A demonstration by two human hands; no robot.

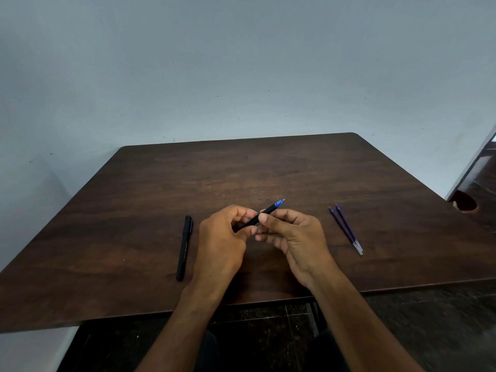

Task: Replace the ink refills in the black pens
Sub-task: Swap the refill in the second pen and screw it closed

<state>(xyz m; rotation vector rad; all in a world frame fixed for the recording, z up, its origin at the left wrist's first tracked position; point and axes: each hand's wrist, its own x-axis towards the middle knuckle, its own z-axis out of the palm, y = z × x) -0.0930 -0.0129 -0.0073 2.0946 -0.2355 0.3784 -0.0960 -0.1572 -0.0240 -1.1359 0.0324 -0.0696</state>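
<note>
- Hands meet above the near middle of the tabletop (268,167), both closed on one uncapped black pen (255,220).
- Your left hand (222,242) grips the rear of the barrel; your right hand (292,237) pinches the front section between thumb and fingers. The blue tip (279,202) points up and away, just beyond your right thumb.
- Judgement: this opposed two-hand grip suits twisting the front section off the barrel, so the old refill can come out. No gap at the joint can be made out yet.
- Second black pen (184,248) lies capped on the tabletop just left of your left hand, apart from it and apparently awaiting its turn.
- Two refills (346,229) lie side by side to the right of your right hand, well clear of it yet within reach of the hand likely to insert them.
- Cap of the held pen is not visible.
- Caution: keep the tip pointed away while twisting, so ink does not mark your fingers.
</note>
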